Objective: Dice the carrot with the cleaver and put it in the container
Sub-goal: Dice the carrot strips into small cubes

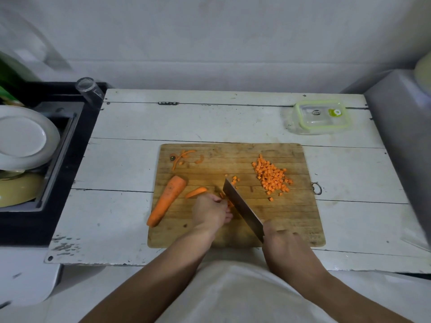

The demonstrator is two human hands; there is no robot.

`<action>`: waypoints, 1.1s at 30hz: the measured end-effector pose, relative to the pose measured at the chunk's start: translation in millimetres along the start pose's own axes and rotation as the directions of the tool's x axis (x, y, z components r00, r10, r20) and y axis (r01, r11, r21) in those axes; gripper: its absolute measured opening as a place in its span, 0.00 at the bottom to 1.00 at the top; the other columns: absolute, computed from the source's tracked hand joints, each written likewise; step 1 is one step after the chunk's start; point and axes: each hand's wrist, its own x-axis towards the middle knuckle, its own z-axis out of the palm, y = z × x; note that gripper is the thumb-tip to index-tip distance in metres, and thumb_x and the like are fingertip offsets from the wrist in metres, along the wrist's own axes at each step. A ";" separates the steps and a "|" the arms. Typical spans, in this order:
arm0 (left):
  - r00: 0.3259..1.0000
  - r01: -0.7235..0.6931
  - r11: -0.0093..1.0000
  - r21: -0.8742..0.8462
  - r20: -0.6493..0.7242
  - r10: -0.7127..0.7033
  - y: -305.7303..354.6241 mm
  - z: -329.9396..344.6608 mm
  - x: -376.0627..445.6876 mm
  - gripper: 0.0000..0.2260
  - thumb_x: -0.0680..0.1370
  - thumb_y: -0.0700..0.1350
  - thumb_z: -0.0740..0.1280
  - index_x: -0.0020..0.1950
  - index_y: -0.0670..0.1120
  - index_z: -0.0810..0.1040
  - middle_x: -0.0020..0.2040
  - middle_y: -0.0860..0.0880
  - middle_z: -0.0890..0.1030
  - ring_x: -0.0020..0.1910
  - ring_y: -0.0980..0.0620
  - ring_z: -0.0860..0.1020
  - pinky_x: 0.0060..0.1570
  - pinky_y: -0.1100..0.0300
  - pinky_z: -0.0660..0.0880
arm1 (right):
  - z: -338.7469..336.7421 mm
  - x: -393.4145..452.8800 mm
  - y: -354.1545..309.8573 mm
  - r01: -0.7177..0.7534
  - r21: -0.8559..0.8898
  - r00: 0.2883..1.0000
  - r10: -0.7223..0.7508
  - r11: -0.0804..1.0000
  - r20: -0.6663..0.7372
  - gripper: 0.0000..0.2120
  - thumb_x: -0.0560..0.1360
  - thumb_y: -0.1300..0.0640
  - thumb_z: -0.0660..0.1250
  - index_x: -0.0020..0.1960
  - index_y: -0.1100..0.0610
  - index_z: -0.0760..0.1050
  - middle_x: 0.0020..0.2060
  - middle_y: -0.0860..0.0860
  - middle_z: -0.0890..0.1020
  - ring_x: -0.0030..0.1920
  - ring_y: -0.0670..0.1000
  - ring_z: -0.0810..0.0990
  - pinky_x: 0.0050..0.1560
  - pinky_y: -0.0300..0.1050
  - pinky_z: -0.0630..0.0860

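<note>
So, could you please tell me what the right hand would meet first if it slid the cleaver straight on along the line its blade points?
Probably the few loose carrot cubes just past the cleaver tip; the right hand itself has bare cutting board ahead. Depth is uncertain.

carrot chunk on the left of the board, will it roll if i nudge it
Probably somewhat. The big carrot piece looks round and tapered, so a sideways nudge would likely roll it in a curve rather than straight. It looks thick and solid, so stiff and fairly heavy for its size. The wooden cutting board looks flat, so it should stay put untouched.
</note>
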 end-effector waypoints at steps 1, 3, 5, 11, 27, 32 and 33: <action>1.000 -0.004 1.000 0.006 0.002 0.004 0.0 0.4 -0.3 0.06 0.81 0.41 0.69 0.44 0.45 0.78 0.40 0.42 0.85 0.37 0.46 0.87 0.46 0.47 0.85 | 0.7 1.5 -2.2 -0.007 0.004 1.000 0.007 1.000 0.012 0.10 0.81 0.61 0.55 0.61 0.53 0.65 0.49 0.54 0.82 0.46 0.56 0.82 0.44 0.48 0.73; 1.000 0.007 1.000 -0.009 0.001 -0.007 1.7 0.6 -0.4 0.06 0.81 0.40 0.70 0.45 0.44 0.78 0.39 0.41 0.85 0.37 0.45 0.86 0.45 0.47 0.85 | 3.2 9.2 -8.3 -0.020 -0.011 1.000 0.020 1.000 0.014 0.12 0.80 0.63 0.58 0.62 0.55 0.65 0.48 0.54 0.83 0.46 0.57 0.83 0.42 0.48 0.73; 1.000 0.025 0.999 -0.033 -0.004 -0.025 3.1 1.2 -0.3 0.06 0.80 0.39 0.70 0.44 0.43 0.77 0.38 0.40 0.85 0.36 0.42 0.86 0.43 0.46 0.85 | 3.6 21.1 -15.6 -0.018 -0.019 1.000 0.018 1.000 -0.003 0.16 0.78 0.65 0.59 0.64 0.56 0.63 0.46 0.55 0.83 0.46 0.59 0.83 0.38 0.51 0.73; 0.998 0.053 0.996 -0.065 0.047 -0.050 4.2 -4.6 -3.9 0.04 0.82 0.40 0.69 0.52 0.39 0.78 0.41 0.39 0.85 0.36 0.43 0.86 0.36 0.53 0.84 | -0.8 17.2 -10.5 -0.020 0.084 0.997 0.026 0.996 -0.076 0.08 0.80 0.60 0.58 0.59 0.53 0.66 0.43 0.54 0.82 0.42 0.58 0.83 0.40 0.53 0.78; 0.997 0.064 0.998 -0.024 0.042 -0.063 -3.5 -2.6 -4.4 0.07 0.82 0.40 0.69 0.45 0.43 0.75 0.40 0.41 0.84 0.35 0.45 0.84 0.35 0.53 0.81 | 5.8 12.7 -15.9 -0.003 -0.030 1.000 0.003 1.000 0.013 0.13 0.78 0.64 0.60 0.61 0.56 0.64 0.48 0.54 0.83 0.47 0.58 0.83 0.38 0.47 0.70; 0.995 0.056 0.997 -0.057 0.080 -0.052 -3.0 -7.6 -10.3 0.04 0.82 0.39 0.68 0.49 0.40 0.78 0.40 0.40 0.85 0.36 0.45 0.85 0.41 0.51 0.84 | 2.2 17.4 -15.1 -0.033 0.065 0.998 0.036 0.997 -0.052 0.09 0.80 0.61 0.58 0.59 0.54 0.66 0.44 0.55 0.83 0.45 0.59 0.83 0.37 0.49 0.71; 0.994 0.056 0.996 -0.067 0.094 -0.049 -4.6 -10.2 -11.4 0.04 0.82 0.39 0.68 0.51 0.38 0.79 0.41 0.40 0.85 0.37 0.44 0.85 0.42 0.51 0.85 | 1.7 14.7 -11.3 -0.042 0.087 0.997 0.047 0.995 -0.057 0.08 0.80 0.59 0.58 0.59 0.53 0.66 0.45 0.55 0.83 0.46 0.59 0.82 0.39 0.50 0.72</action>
